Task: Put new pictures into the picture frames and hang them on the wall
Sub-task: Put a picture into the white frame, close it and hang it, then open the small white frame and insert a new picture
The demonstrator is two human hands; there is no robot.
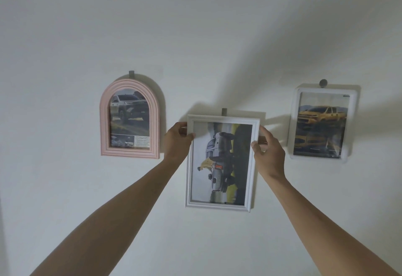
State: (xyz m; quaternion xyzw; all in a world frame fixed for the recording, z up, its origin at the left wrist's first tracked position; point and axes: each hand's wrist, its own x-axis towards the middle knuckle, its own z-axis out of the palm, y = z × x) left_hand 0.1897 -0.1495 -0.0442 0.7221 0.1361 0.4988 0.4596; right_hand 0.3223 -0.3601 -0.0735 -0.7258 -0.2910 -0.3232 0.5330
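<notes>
Three picture frames on the wall, one pink arched frame [129,119], two white rectangular frames [220,205] [294,123], three car pictures, three grey wall hooks [131,74] [224,111] [323,83], two hands [177,143] [269,156]

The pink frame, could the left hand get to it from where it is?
Probably yes. The left hand grips the white frame's left edge, and the pink frame hangs just beside it with only bare wall between. It would have to let go first.
</notes>
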